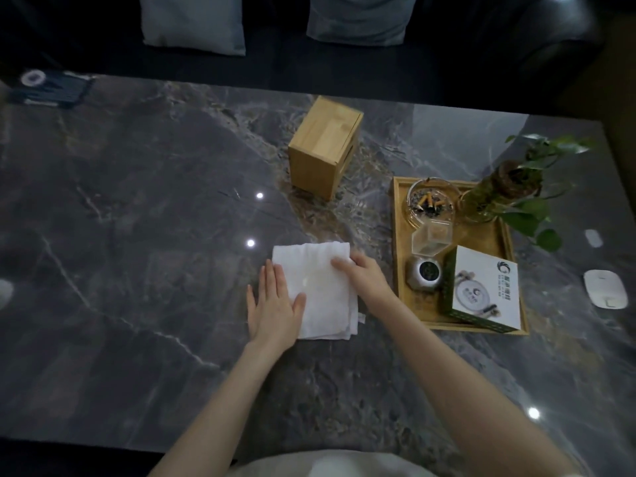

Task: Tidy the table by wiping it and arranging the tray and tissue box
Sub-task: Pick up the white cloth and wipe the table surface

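A folded white cloth (320, 287) lies flat on the dark marble table (137, 235). My left hand (275, 304) rests flat on the cloth's left edge, fingers spread. My right hand (361, 273) presses the cloth's upper right corner, fingers curled over its edge. A wooden tissue box (323, 149) stands on the table behind the cloth. To the right sits a wooden tray (399, 242) holding a glass ashtray (430, 201) with cigarette butts, a plant in a glass vase (495, 191), a small clear container (430, 235), a round silver object (425, 271) and a white printed box (481, 294).
A white flat device (605, 289) and a smaller white item (593, 237) lie right of the tray. A dark booklet (48, 87) sits at the far left corner. Cushions (196, 22) on a dark sofa line the far side.
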Available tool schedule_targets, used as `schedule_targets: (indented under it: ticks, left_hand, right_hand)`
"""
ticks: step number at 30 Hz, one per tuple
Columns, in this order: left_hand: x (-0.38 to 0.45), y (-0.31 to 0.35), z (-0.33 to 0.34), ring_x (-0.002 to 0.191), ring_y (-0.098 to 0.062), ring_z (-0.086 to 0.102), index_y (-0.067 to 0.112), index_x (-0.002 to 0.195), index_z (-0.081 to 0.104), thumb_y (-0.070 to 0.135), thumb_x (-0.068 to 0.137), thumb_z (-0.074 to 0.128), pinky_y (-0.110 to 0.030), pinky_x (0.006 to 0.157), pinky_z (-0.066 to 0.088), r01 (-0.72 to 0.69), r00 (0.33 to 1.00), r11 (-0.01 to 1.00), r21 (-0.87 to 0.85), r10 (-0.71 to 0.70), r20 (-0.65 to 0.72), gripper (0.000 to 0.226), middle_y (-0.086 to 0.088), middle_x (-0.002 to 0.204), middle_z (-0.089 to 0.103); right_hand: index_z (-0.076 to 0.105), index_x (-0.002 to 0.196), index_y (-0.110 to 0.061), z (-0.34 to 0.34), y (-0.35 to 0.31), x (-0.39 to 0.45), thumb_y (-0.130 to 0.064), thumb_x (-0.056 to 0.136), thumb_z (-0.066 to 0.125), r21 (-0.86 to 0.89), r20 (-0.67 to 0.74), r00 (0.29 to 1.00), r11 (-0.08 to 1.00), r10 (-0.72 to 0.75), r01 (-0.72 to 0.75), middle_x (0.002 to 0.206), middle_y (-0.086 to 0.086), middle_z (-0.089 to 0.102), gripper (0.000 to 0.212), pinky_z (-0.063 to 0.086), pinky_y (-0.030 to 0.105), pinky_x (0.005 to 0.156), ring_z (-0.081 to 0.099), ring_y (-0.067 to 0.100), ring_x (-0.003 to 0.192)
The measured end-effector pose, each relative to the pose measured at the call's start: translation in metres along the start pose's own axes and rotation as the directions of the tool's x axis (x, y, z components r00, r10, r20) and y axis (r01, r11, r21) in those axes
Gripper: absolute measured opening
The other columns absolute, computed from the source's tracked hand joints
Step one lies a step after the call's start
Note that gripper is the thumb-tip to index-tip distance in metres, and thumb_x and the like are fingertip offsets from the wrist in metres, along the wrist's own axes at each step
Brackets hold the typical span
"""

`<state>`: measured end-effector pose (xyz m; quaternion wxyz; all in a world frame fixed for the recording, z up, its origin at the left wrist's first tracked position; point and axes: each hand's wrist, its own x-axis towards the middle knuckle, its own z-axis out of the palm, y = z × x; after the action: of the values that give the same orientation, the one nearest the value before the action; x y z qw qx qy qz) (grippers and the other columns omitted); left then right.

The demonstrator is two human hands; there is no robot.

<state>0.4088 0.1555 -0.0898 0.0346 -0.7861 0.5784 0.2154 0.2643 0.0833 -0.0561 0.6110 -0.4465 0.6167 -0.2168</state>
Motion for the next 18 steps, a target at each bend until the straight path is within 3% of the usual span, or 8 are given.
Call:
schedule_targets:
  ticks: [4,7,8,10,12,13,16,18]
  left_hand:
    - [0.006,-0.002,-0.010,0.145,-0.023,-0.001,0.007,0.145,-0.004,0.042,0.095,0.027,-0.046,0.116,0.007,-0.028,0.994,0.999,-0.042,0.032,0.102,0.068,-0.010,0.157,-0.003]
    - [0.014,0.000,-0.026,0.142,-0.025,0.017,0.008,0.139,0.028,0.029,0.095,0.032,-0.044,0.114,0.018,0.009,0.992,0.930,-0.367,0.039,0.124,0.049,-0.012,0.153,0.023]
    - [0.016,0.003,-0.031,0.135,-0.027,0.031,0.010,0.132,0.041,0.024,0.094,0.036,-0.042,0.110,0.027,0.074,0.991,0.830,-0.552,0.003,0.137,0.040,-0.013,0.145,0.037]
    - [0.013,0.011,-0.041,0.111,-0.029,0.052,0.013,0.121,0.050,0.018,0.091,0.041,-0.042,0.098,0.041,0.257,0.965,0.446,-0.857,-0.068,0.254,0.032,-0.015,0.124,0.054]
    - [0.007,0.020,-0.050,0.100,-0.030,0.056,0.004,0.124,0.047,0.017,0.089,0.036,-0.043,0.089,0.046,0.376,0.926,0.048,-0.926,0.010,0.376,0.039,-0.017,0.110,0.058]
    - [0.005,0.022,-0.051,0.101,-0.033,0.057,-0.001,0.122,0.051,0.019,0.088,0.033,-0.044,0.090,0.045,0.407,0.912,-0.073,-0.910,0.081,0.402,0.044,-0.019,0.108,0.060]
    - [-0.006,0.040,-0.059,0.085,-0.028,0.068,0.008,0.083,0.074,0.030,0.079,0.042,-0.041,0.084,0.046,0.451,0.877,-0.173,-0.875,0.269,0.399,0.039,-0.013,0.086,0.073]
    - [-0.018,0.061,-0.061,0.078,-0.025,0.070,0.014,0.078,0.076,0.040,0.064,0.061,-0.041,0.083,0.048,0.479,0.847,-0.180,-0.859,0.351,0.399,0.034,-0.008,0.080,0.075]
  right_hand:
    - [0.060,0.112,-0.011,0.000,-0.006,-0.016,-0.030,0.089,0.055,0.058,0.091,0.995,0.998,-0.038,0.033,0.105,0.004,0.065,0.030,0.054,0.036,0.084,0.063,0.020,0.098]
    - [0.061,0.112,-0.009,-0.002,-0.017,-0.027,-0.028,0.089,0.056,0.100,0.155,0.985,0.993,-0.080,0.065,0.107,0.010,0.067,0.030,0.056,0.036,0.080,0.066,0.020,0.096]
    - [0.062,0.111,-0.009,-0.004,-0.022,-0.031,-0.028,0.089,0.056,0.128,0.168,0.982,0.990,-0.086,0.064,0.103,0.009,0.067,0.030,0.057,0.031,0.074,0.067,0.017,0.091]
    - [0.064,0.106,-0.010,-0.013,-0.032,-0.041,-0.028,0.089,0.057,0.178,0.188,0.977,0.982,-0.097,0.063,0.093,0.006,0.067,0.026,0.053,0.023,0.062,0.066,0.012,0.079]
    - [0.066,0.102,-0.012,-0.028,-0.040,-0.051,-0.027,0.088,0.058,0.225,0.215,0.971,0.973,-0.102,0.052,0.094,0.007,0.067,0.021,0.053,0.033,0.073,0.065,0.019,0.085]
    - [0.066,0.100,-0.013,-0.037,-0.045,-0.058,-0.026,0.088,0.058,0.253,0.230,0.968,0.967,-0.102,0.042,0.095,0.007,0.067,0.019,0.053,0.037,0.079,0.065,0.020,0.088]
    - [0.066,0.100,-0.011,-0.070,-0.052,-0.077,-0.026,0.083,0.060,0.368,0.250,0.960,0.929,-0.125,0.026,0.097,0.008,0.068,0.022,0.053,0.040,0.086,0.066,0.023,0.092]
    - [0.067,0.097,-0.011,-0.094,-0.051,-0.088,-0.027,0.077,0.062,0.458,0.196,0.972,0.889,-0.132,0.029,0.095,0.009,0.069,0.026,0.053,0.040,0.084,0.066,0.024,0.089]
